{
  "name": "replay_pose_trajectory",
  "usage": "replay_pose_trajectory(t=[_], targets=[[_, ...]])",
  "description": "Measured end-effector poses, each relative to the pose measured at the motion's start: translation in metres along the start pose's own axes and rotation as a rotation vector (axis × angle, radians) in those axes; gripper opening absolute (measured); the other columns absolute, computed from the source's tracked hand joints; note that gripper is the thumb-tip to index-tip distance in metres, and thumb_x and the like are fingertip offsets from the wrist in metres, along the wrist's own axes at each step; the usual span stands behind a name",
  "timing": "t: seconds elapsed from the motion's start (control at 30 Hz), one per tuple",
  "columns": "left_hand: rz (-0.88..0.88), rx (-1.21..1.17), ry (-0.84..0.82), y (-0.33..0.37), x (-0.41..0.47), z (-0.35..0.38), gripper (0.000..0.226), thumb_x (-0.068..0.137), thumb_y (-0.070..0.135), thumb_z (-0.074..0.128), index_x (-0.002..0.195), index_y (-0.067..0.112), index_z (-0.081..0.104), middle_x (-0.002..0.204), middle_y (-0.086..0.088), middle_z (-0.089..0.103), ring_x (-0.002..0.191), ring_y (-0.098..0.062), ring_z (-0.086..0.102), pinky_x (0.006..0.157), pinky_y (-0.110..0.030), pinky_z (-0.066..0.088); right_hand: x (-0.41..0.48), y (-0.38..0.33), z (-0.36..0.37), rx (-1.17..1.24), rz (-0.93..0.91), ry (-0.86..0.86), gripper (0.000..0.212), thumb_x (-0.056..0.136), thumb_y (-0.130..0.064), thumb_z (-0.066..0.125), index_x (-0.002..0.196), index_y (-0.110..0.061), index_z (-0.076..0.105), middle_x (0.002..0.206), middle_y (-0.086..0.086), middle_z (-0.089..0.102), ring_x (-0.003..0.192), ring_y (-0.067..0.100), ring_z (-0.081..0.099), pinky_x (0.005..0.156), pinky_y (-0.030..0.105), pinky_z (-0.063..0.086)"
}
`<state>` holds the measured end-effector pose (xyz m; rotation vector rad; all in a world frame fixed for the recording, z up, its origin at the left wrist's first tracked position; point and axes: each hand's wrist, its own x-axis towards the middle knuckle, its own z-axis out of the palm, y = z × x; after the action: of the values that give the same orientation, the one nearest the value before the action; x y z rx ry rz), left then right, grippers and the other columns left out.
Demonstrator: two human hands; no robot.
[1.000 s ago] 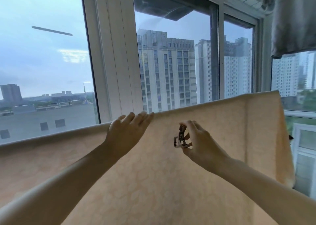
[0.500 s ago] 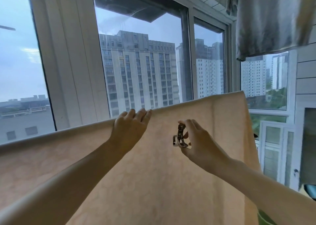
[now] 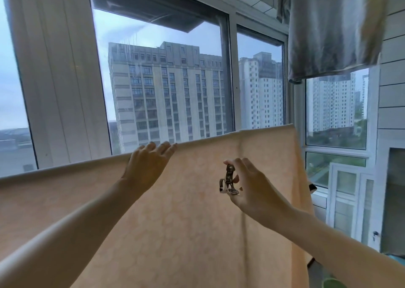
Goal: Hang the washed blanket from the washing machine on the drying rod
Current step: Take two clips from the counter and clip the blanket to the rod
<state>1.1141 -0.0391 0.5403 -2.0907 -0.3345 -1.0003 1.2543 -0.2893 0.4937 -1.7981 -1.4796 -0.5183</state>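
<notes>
A pale peach blanket point(image 3: 186, 228) with a faint pattern hangs draped over a rod that it hides, its top fold running from the left edge up to the right. My left hand point(image 3: 149, 167) lies with straight fingers on that top fold near the middle. My right hand point(image 3: 247, 184) is just in front of the blanket, a little below the fold, and pinches a small metal clip point(image 3: 228, 181) between thumb and fingers.
Large windows point(image 3: 166, 86) with white frames stand right behind the blanket. A grey cloth point(image 3: 331, 27) hangs from above at the upper right. White panelled wall and a small white-framed window point(image 3: 348, 198) are at the right.
The view has swung to the right, so the grey cloth and right wall show more. Both hands keep their places on the blanket fold and the clip.
</notes>
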Motion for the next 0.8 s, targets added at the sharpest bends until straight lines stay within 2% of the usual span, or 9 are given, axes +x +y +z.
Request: replay_pose_trajectory(t=[0.1,0.3,0.5,0.67,0.8], targets=[[0.009,-0.018,-0.014,0.013,0.012,0.002,0.053,0.074,-0.001,0.077,0.124,0.011,0.063,0.114,-0.006,0.069,0.078,-0.026,0.068,0.06,-0.037,0.057,-0.002,0.02,-0.01,0.001,0.013,0.009,0.06,0.082,-0.015,0.07,0.13,-0.028,0.037,0.114,-0.01,0.042,0.09,0.008,0.057,0.076,0.023,0.053],[0.046,-0.036,-0.01,0.035,0.039,0.013,0.056,0.069,-0.007,0.077,0.122,0.009,0.065,0.112,-0.009,0.07,0.078,-0.027,0.07,0.059,-0.038,0.058,0.003,0.056,-0.016,0.009,0.03,0.026,0.06,0.08,-0.014,0.074,0.126,-0.026,0.037,0.117,-0.009,0.041,0.092,0.01,0.06,0.076,0.027,0.056],[0.087,-0.045,0.001,0.06,0.067,0.035,0.056,0.069,-0.01,0.074,0.122,0.007,0.064,0.115,-0.012,0.069,0.079,-0.029,0.07,0.061,-0.039,0.06,0.016,0.084,-0.021,-0.024,0.014,0.055,0.061,0.08,-0.013,0.073,0.128,-0.024,0.038,0.117,-0.007,0.044,0.092,0.01,0.06,0.073,0.023,0.054],[0.1,-0.056,0.044,0.085,0.094,0.059,0.058,0.065,-0.006,0.08,0.12,0.005,0.065,0.111,-0.013,0.069,0.078,-0.029,0.07,0.062,-0.039,0.06,0.039,0.107,-0.029,-0.069,0.023,0.08,0.06,0.082,-0.018,0.073,0.129,-0.024,0.037,0.116,-0.008,0.043,0.09,0.009,0.06,0.073,0.023,0.054],[0.13,-0.073,0.121,0.099,0.114,0.076,0.054,0.063,-0.005,0.079,0.115,0.004,0.068,0.103,-0.011,0.071,0.071,-0.027,0.069,0.058,-0.036,0.059,0.059,0.124,-0.03,-0.099,0.033,0.108,0.061,0.082,-0.018,0.073,0.131,-0.023,0.038,0.117,-0.007,0.045,0.091,0.008,0.06,0.072,0.016,0.05]])
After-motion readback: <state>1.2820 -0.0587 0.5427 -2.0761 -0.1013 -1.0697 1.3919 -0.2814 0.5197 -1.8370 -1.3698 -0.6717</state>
